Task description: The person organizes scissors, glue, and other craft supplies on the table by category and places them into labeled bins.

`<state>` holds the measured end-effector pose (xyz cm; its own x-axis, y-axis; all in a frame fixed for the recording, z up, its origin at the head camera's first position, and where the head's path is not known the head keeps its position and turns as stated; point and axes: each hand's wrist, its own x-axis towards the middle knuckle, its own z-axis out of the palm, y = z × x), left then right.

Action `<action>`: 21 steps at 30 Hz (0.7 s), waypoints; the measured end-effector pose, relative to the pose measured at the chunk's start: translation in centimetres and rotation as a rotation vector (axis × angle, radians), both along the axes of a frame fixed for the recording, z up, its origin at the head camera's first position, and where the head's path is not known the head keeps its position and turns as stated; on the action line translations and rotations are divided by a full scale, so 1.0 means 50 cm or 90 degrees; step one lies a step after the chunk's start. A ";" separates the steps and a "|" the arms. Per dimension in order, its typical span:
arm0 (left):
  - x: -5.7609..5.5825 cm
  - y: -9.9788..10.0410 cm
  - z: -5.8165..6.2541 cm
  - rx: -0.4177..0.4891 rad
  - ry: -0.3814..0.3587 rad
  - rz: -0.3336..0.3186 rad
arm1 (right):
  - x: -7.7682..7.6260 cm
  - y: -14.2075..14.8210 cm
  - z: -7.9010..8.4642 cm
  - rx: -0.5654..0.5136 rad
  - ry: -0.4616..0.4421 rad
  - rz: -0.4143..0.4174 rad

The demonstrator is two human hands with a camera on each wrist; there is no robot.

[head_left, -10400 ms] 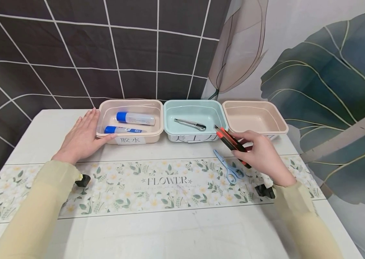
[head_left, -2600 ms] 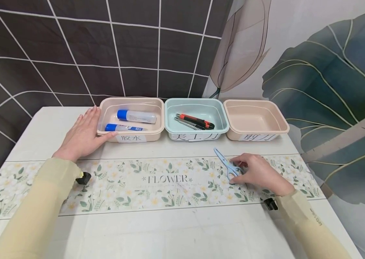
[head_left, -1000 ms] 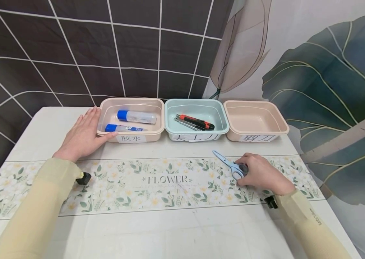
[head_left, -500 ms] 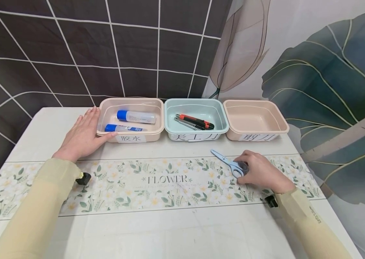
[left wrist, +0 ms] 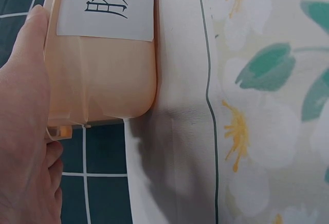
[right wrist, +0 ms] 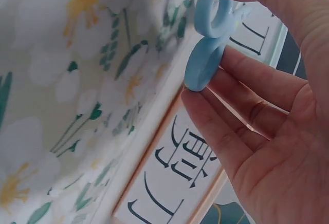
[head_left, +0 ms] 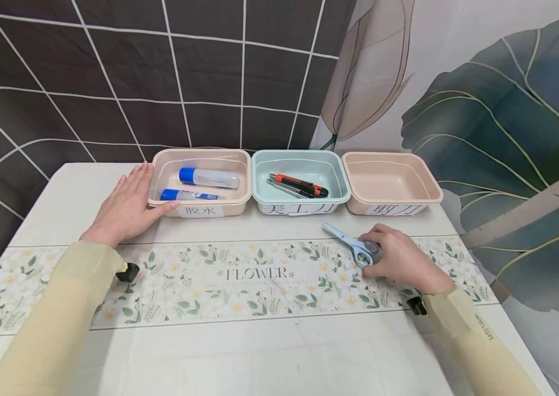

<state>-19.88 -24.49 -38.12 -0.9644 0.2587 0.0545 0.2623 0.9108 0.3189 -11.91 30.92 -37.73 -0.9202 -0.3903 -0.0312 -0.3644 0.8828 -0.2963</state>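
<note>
My right hand (head_left: 398, 256) pinches a pair of light blue scissors (head_left: 344, 237) by the handle loops, blades pointing to the far left. The right wrist view shows thumb and fingertips on the two finger loops (right wrist: 202, 21), over the floral strip. With its fingers extended, my left hand (head_left: 123, 209) rests against the left side of a pink bin (head_left: 235, 211), thumb along the front rim. Two blue-capped glue bottles (head_left: 210, 179) lie inside that bin. The middle, light blue bin (head_left: 331, 170) holds a red-and-black utility knife (head_left: 301, 185) and a silver one (head_left: 284, 188).
To the right of the blue bin stands another pink bin (head_left: 393, 179) with nothing inside. All three bins carry front labels and line up along the back of the white table (head_left: 279, 357). A dark grid-patterned cloth (head_left: 210, 71) hangs behind them.
A red-and-black utility knife went from my right hand into the blue bin. Afterwards the right hand took hold of the scissors, which now tilt and sit slightly farther back. My left hand stayed put.
</note>
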 end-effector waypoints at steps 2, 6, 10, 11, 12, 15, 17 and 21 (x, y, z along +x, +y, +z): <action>0.000 0.000 0.000 0.000 -0.002 0.002 | 0.001 -0.001 0.004 -0.003 0.009 0.004; 0.000 0.000 -0.001 -0.001 -0.005 0.003 | 0.002 -0.004 0.013 -0.014 0.014 0.007; -0.001 0.000 0.000 -0.001 -0.004 0.002 | 0.003 -0.005 0.026 -0.024 0.028 0.008; -0.001 0.000 0.000 0.000 -0.004 0.002 | 0.002 -0.005 0.030 -0.027 0.033 0.010; -0.001 -0.001 0.000 0.000 -0.003 0.002 | 0.002 -0.005 0.033 -0.030 0.037 0.011; -0.002 -0.001 0.000 0.000 -0.003 0.003 | 0.002 -0.004 0.044 -0.039 0.047 0.010; -0.001 -0.001 0.000 -0.001 -0.003 0.002 | 0.001 -0.004 0.049 -0.047 0.052 0.007; -0.001 0.000 0.001 0.001 0.002 0.000 | 0.001 -0.003 0.058 -0.067 0.063 -0.003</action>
